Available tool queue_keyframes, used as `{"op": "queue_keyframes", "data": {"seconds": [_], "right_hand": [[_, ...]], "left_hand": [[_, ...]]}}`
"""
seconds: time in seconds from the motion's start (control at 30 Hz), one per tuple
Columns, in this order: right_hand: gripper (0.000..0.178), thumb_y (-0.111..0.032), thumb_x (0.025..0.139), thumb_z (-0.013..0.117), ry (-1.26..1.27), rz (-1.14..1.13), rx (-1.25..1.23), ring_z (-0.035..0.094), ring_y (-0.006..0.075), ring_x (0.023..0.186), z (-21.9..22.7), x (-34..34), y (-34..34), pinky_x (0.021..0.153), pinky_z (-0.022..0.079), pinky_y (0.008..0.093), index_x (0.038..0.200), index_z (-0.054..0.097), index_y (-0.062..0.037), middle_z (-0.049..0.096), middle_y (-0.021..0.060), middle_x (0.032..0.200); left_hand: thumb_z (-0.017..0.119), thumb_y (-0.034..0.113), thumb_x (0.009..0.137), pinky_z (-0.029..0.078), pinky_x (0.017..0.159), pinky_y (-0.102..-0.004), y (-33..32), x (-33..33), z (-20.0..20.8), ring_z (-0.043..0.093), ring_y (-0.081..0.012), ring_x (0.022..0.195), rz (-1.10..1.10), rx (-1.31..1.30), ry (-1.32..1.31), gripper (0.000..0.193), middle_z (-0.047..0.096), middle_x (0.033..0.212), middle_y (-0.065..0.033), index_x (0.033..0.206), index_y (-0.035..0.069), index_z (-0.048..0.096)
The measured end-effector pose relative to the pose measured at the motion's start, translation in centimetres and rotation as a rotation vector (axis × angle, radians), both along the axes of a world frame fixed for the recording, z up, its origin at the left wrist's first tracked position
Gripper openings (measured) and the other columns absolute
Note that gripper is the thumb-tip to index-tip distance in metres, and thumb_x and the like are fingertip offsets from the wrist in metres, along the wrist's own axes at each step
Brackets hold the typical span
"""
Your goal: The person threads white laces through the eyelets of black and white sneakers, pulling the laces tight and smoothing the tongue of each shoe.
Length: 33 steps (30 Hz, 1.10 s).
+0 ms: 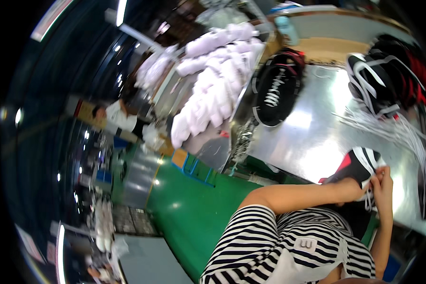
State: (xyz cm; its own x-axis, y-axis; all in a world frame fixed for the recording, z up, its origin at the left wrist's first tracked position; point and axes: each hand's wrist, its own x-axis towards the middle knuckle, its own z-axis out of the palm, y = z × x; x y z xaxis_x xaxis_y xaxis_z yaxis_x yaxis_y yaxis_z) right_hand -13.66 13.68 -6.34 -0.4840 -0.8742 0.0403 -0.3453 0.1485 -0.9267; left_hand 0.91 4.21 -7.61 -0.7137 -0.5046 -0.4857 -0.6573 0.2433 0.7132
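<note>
Over the near edge of the metal table, my left hand [351, 190] is closed around a black shoe upper [358, 165] with white stripes and a red patch. Its palm side and part of the upper are hidden. Beside it, my right hand [382, 183] has its fingers pinched together at the upper's right edge. A white shoelace [368, 202] hangs between the two hands and seems to run into the right fingers; the exact grip is small and blurred.
On the metal table [288, 137] lie black laced uppers [277, 94], a bundle of white laces [388, 125] and a pile of black, white and red uppers [388, 78]. White wrapped rolls [213, 90] fill a neighbouring surface. A blue-framed stool [194, 168] stands on the green floor. Another person [120, 116] is farther off.
</note>
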Motion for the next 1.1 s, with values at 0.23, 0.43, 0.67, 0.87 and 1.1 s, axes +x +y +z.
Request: {"op": "queue_keyframes", "data": {"seconds": [0.23,0.43,0.67,0.87,1.1], "right_hand": [[0.005,0.0,0.089,0.05,0.032,0.221,0.188,0.048,0.0106,0.051,4.1,-1.5,0.5,0.049,0.036,0.0262,0.087,0.054,0.0008,0.049,0.0058,0.055],[0.02,-0.016,0.104,0.048,-0.123,-0.102,-0.166,0.035,0.0028,0.06,-4.4,-1.7,-1.3,0.053,0.026,0.0196,0.117,0.056,-0.0033,0.044,-0.0039,0.071],[0.021,-0.018,0.104,0.048,-0.145,-0.111,-0.124,0.038,0.0046,0.063,-4.0,-0.8,-1.2,0.056,0.03,0.0209,0.115,0.057,-0.0027,0.044,-0.003,0.071],[0.033,-0.028,0.102,0.047,-0.13,-0.098,-0.038,0.059,0.0148,0.082,-1.2,0.7,-2.9,0.073,0.049,0.0316,0.122,0.057,-0.0036,0.064,0.0078,0.092],[0.026,-0.021,0.099,0.053,0.067,-0.322,0.171,0.064,0.0283,0.073,0.4,-0.3,-1.5,0.069,0.049,0.0392,0.119,0.053,-0.0049,0.065,0.0115,0.077]], "left_hand": [[0.057,0.036,0.09,0.051,0.066,-0.0341,-4.0,1.6,2.0,0.064,-0.0235,0.067,0.092,0.438,0.258,0.038,0.07,0.079,-0.0106,0.09,0.001,0.071],[0.078,0.012,0.072,0.049,0.069,-0.0327,-3.9,-0.3,2.3,0.061,-0.0188,0.077,0.279,0.505,0.371,0.026,0.068,0.086,-0.0091,0.092,-0.003,0.07],[0.083,0.0,0.057,0.053,0.074,-0.033,-4.4,-1.3,-0.1,0.065,-0.0206,0.081,0.401,0.373,0.37,0.044,0.069,0.089,-0.0086,0.098,-0.002,0.068],[0.077,0.015,0.079,0.051,0.078,-0.0298,-5.8,1.5,6.5,0.062,-0.0157,0.087,0.239,0.628,0.207,0.027,0.066,0.094,-0.0022,0.101,0.003,0.066],[0.062,-0.004,0.081,0.042,0.065,-0.0242,-7.3,9.4,20.3,0.046,-0.0133,0.072,0.534,1.212,1.316,0.02,0.049,0.09,-0.0012,0.096,0.007,0.056]]}}
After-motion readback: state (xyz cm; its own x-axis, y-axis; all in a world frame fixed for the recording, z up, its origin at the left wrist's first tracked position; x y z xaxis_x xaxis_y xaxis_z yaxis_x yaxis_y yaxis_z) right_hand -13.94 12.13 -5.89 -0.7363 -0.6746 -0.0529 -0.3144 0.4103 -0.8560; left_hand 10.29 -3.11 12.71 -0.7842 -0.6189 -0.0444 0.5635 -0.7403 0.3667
